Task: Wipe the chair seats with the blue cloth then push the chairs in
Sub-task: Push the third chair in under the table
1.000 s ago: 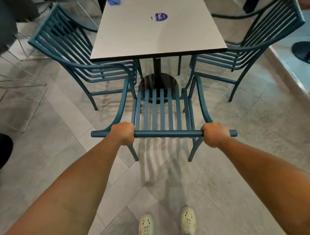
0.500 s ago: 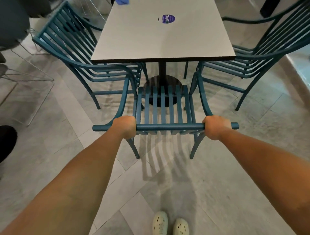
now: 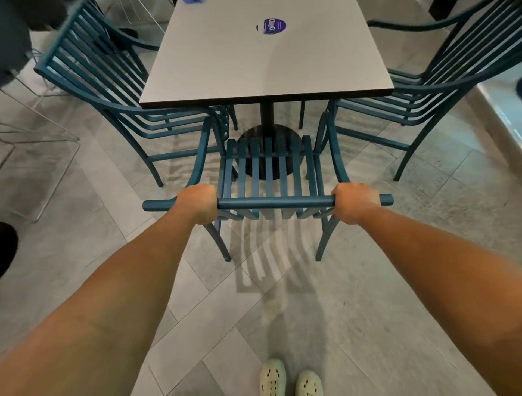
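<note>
Now, chair: teal slatted armchair point(image 3: 268, 169) at the bench's point(image 3: 265, 62) near edge, seat front just under it.
Grip: left hand point(image 3: 199, 205) and right hand point(image 3: 354, 202) wrapped round its top rail.
Risk: armrests may strike the bench edge or neighbouring chairs point(image 3: 113, 93) if pushed skewed.
Cloth: blue cloth point(image 3: 193, 2) on the far-left corner.

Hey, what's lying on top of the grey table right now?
On the table: a round purple sticker and, at the far edge, part of the blue cloth. The frame cuts off anything beyond.
</note>
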